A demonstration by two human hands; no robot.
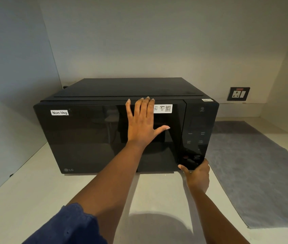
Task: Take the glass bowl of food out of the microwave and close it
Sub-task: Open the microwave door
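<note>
Microwave (90, 138): glossy black box, door shut, reading "Non-Veg" and "LG", sitting at the counter's (34, 199) back-left corner.
Left hand (142, 123): I'm pressing it flat, fingers spread, on the door.
Right hand (197, 175): I'm curling it around the bottom of the control panel.
Glass bowl: can't see it.

left arm: dark blue sleeve (72, 226), pushed up above the elbow | right arm: bare | both hands: bare, long pale nails, no rings seen

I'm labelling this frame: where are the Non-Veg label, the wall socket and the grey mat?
Non-Veg label (59, 112): head view, middle of the white sticker.
Wall socket (238, 94): head view, centre of its plate.
Grey mat (256, 173): head view, bare middle.
</note>
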